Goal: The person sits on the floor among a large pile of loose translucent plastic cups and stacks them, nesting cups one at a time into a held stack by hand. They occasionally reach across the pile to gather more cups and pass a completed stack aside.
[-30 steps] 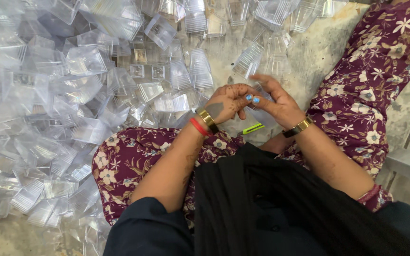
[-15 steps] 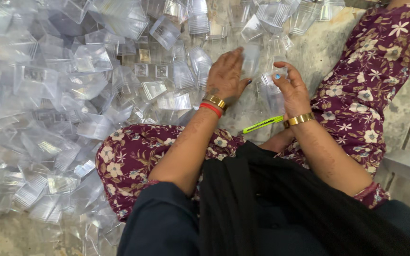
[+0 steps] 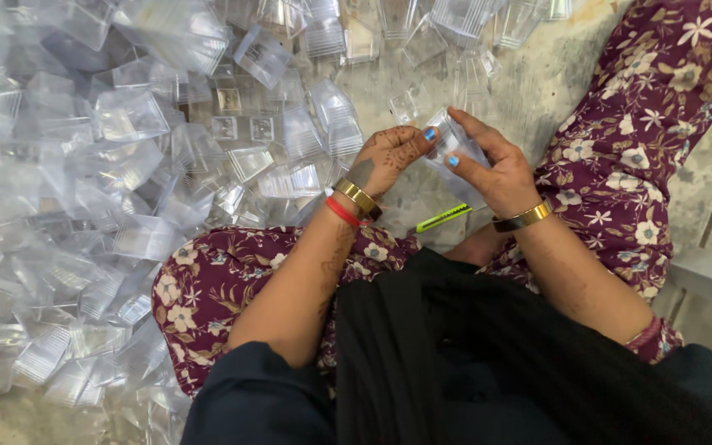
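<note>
seated cross-legged in maroon floral trousers (image 3: 232, 280), pinching a clear plastic piece (image 3: 455, 152) between left hand (image 3: 389, 161) and right hand (image 3: 496, 169), both closed on it above the lap. could slip from fingertips: smooth, glassy, thin-walled. beyond, heaped clear plastic boxes (image 3: 109, 140) on concrete floor (image 3: 537, 74).

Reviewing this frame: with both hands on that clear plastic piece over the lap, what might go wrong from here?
1. The clear plastic piece is pinched only by fingertips of the left hand and right hand; that light grip may slip.
2. If dropped, it could vanish among the heap of similar clear pieces.
3. The yellow-green tool lies loose by the floral trousers and might get knocked away.
</note>
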`<control>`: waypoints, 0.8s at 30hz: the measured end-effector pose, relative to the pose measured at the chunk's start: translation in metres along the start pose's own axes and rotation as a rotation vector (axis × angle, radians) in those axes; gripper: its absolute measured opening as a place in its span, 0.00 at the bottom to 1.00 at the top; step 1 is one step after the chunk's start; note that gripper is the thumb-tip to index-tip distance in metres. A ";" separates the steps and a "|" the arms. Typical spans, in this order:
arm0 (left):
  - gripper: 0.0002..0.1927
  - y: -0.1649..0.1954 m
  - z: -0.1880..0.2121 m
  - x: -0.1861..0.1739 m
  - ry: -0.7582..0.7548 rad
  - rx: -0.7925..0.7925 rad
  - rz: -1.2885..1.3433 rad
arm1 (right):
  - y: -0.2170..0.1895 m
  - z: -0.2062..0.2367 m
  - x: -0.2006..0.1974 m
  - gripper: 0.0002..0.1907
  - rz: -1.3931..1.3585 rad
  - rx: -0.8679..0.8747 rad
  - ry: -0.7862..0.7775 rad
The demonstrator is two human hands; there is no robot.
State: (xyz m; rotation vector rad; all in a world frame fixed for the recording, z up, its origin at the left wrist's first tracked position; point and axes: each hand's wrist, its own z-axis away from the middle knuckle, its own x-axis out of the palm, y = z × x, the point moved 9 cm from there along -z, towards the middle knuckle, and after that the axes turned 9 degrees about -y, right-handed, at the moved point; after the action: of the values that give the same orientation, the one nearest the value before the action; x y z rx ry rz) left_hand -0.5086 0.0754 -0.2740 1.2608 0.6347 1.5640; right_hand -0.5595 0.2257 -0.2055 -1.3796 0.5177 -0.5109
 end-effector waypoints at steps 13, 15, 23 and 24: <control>0.12 0.055 0.025 0.002 0.107 0.228 -0.412 | -0.003 0.003 0.004 0.32 0.008 0.064 0.045; 0.12 0.058 0.028 0.002 0.141 0.255 -0.452 | -0.003 0.003 0.004 0.32 -0.036 0.055 0.049; 0.10 0.049 0.026 -0.029 0.306 0.303 -0.005 | 0.005 0.004 -0.004 0.31 -0.147 0.118 0.089; 0.10 0.050 0.025 -0.025 0.270 0.297 -0.023 | 0.006 0.004 -0.004 0.31 -0.176 0.122 0.093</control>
State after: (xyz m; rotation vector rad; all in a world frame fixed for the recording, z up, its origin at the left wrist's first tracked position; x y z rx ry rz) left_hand -0.5048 0.0294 -0.2341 1.2589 1.0824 1.6792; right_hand -0.5601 0.2317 -0.2112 -1.2945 0.4350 -0.7405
